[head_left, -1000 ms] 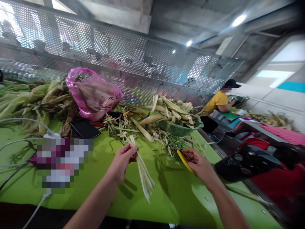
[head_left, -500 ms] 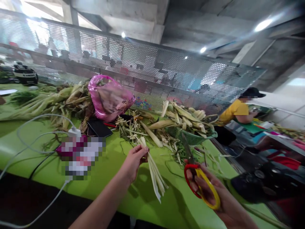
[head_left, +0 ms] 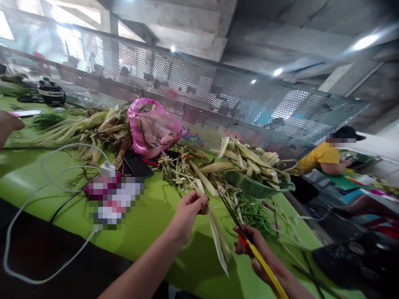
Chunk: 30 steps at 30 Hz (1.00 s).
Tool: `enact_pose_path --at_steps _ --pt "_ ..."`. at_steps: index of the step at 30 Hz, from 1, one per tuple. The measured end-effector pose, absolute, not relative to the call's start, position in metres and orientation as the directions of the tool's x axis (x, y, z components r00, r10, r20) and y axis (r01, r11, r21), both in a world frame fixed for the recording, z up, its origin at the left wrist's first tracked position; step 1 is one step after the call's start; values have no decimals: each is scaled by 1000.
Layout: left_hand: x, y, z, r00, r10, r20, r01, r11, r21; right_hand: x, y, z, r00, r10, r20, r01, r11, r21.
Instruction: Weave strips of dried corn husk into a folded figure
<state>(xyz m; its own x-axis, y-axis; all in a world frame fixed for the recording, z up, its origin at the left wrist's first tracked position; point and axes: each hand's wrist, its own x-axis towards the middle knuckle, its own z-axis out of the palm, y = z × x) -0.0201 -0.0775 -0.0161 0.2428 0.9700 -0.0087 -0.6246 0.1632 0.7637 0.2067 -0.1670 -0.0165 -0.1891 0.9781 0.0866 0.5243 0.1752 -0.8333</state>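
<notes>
My left hand (head_left: 190, 214) pinches a pale corn husk (head_left: 217, 234) near its upper end; split strips of it hang down over the green tabletop (head_left: 146, 257). In my right hand (head_left: 258, 253) is a pair of scissors (head_left: 232, 214) with red and yellow handles. The blades point up and left, to the right of the husk and apart from it. Beyond the hands, a green basket (head_left: 258, 185) is heaped with dry husks (head_left: 249, 158). Cut scraps (head_left: 177, 170) and thin green strands (head_left: 254, 211) lie around it.
A pink plastic bag (head_left: 152, 128) stands before a perforated metal screen (head_left: 199, 99), beside piled husks (head_left: 93, 128). Phones (head_left: 137, 166), a purple power strip (head_left: 99, 189) and white cables (head_left: 43, 191) lie left. Another person's hand (head_left: 11, 124) shows at far left; a person in yellow (head_left: 324, 155) sits right.
The scissors have turned edge-on and come closer to the husk. The whole view has shifted, with things appearing further right. Another person's hand has come into view at the left edge.
</notes>
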Motion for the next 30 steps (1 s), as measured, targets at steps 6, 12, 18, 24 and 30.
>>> enact_pose_path --at_steps 6,12,18,24,30 --pt "-26 -77 -17 232 972 -38 -646 183 741 201 -164 -23 -136 991 21 622 101 -777" --pt "-25 -77 -18 220 975 -22 -626 159 763 182 -157 -21 -168 982 81 577 165 -800" --pt "-24 -78 -19 226 974 -8 -588 143 796 175 -153 -20 -178 983 53 561 146 -815" --pt "-23 -79 -20 235 972 -14 -578 151 802 172 -154 -21 -163 985 62 536 141 -832" --pt "-22 -80 -18 229 973 -22 -580 155 800 172 -156 -25 -175 983 63 498 144 -855"
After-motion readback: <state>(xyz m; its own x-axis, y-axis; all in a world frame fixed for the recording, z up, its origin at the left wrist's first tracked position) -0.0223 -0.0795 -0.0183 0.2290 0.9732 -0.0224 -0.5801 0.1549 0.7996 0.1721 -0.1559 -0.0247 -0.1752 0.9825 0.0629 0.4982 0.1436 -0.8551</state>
